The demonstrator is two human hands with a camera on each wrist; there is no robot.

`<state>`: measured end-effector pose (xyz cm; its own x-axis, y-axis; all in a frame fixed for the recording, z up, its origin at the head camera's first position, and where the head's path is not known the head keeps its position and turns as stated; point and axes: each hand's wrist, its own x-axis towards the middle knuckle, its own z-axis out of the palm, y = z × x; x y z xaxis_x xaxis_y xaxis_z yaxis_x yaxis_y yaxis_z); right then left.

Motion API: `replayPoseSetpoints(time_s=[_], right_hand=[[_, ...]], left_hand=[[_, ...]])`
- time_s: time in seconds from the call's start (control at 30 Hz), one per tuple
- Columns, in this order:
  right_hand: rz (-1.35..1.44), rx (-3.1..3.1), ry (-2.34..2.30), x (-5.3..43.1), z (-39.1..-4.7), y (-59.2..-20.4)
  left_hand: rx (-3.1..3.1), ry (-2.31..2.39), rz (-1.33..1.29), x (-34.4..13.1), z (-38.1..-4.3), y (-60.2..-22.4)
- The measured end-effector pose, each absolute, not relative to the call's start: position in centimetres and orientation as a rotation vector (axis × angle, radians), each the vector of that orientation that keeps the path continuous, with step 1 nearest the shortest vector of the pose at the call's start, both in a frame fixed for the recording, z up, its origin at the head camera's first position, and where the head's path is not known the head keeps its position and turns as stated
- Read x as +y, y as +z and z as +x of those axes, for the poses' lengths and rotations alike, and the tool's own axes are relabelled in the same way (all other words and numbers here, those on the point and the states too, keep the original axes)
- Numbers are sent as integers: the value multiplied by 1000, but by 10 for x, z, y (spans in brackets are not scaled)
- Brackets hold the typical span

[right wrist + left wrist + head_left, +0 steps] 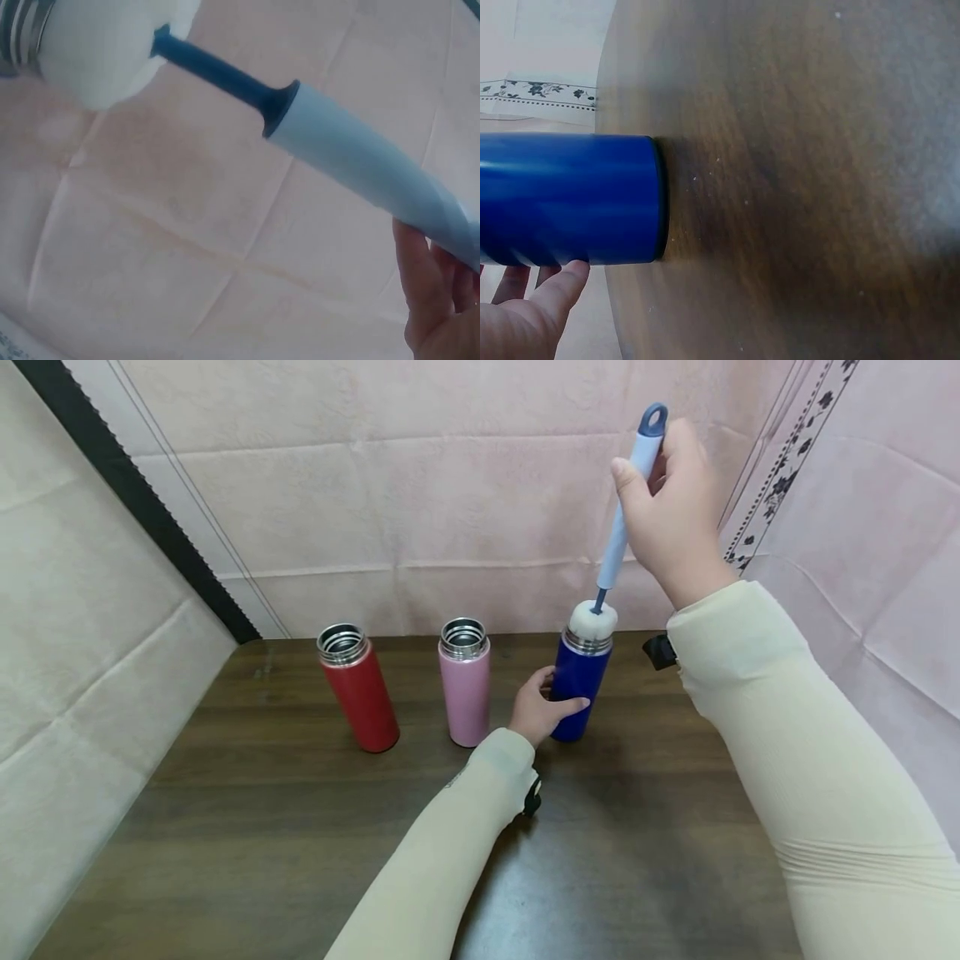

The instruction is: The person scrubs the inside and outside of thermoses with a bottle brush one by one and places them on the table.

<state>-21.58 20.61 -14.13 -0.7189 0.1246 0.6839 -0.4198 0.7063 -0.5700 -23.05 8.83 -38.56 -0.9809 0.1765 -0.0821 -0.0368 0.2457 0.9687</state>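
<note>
Near the table's back edge stands a blue bottle (pixel 576 685), uncapped, with a steel neck. My left hand (pixel 542 708) grips its lower body, thumb across the front; the left wrist view shows the blue bottle (pixel 570 199) with its base on the wood. My right hand (pixel 672 502) holds the light blue handle of a bottle brush (pixel 617 547) near its looped top end. The white sponge head (pixel 592 620) of the brush sits at the bottle's mouth, bulging above the rim. In the right wrist view the sponge head (pixel 105 49) meets the threaded neck; its lower part is hidden.
A pink bottle (pixel 467 693) stands open-mouthed left of the blue one. Farther left is a red bottle (pixel 363 702), also without a lid. Pale cloth (pixel 465 502) hangs behind the brown wooden table (pixel 262 852) and along both sides.
</note>
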Motion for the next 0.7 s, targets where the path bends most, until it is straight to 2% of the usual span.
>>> replayPoseSetpoints(time_s=[0.3, 0.7], right_hand=[[236, -2228, 1002, 199, -217, -149], [256, -2143, 1056, 214, -222, -166]], left_hand=[[2355, 1807, 134, 86, -231, -387], [2374, 1787, 159, 85, -233, -386]])
